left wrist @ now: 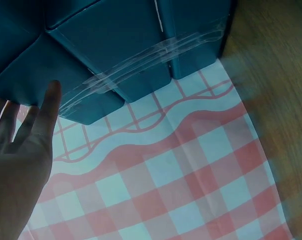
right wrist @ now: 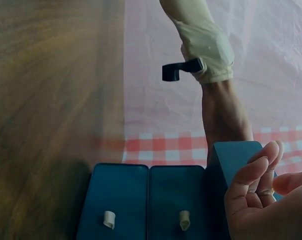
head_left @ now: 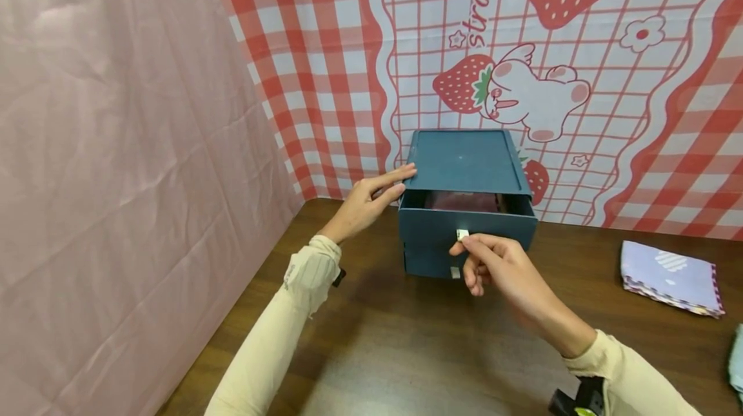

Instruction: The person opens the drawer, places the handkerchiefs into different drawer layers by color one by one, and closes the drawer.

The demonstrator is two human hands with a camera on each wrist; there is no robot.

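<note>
A dark blue drawer box stands against the patterned backdrop, its top drawer pulled partly out. Inside that drawer lies something dark pink, mostly hidden. My right hand pinches the small white pull tab on the top drawer's front between thumb and finger. With fingers extended, my left hand rests against the left edge of the box near its top. In the right wrist view, the lower drawers sit flush, each with a white tab. Clear tape crosses the box's side in the left wrist view.
A folded lilac cloth lies on the brown wooden table at the right. Part of a pale green item shows at the right edge. A pink curtain hangs at the left, and a strawberry-print cloth behind the box.
</note>
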